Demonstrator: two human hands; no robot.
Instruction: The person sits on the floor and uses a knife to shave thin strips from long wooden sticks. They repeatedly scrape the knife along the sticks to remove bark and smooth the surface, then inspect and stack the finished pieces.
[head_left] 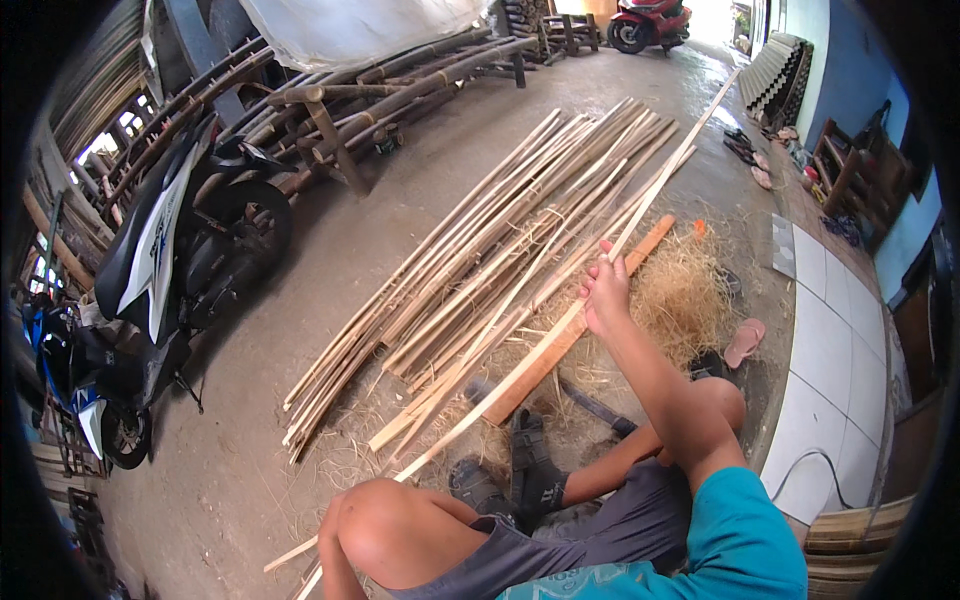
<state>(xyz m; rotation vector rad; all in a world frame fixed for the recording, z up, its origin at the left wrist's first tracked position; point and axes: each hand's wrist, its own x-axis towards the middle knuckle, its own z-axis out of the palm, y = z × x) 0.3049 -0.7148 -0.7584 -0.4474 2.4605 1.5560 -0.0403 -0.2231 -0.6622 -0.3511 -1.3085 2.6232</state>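
Note:
My right hand (605,290) is closed round a long, pale bamboo strip (675,165). The strip slants from the far right, through my fingers, down past my left knee. Under the strip, by my feet, lies a reddish-brown wooden board (540,385). Just left of my hand, many split bamboo strips (480,255) lie in a long pile on the floor. A heap of fine, curly shavings (685,305) sits to the right of the hand. My left hand is outside the picture, past the lower left edge.
A dark, blade-like tool (597,408) lies near my sandalled feet. A pink slipper (744,343) rests beside the white tiled ledge (820,345). At left stands a black-and-white motorbike (165,240); behind it is a bamboo bench (335,140). A red motorbike (645,25) is at the far end.

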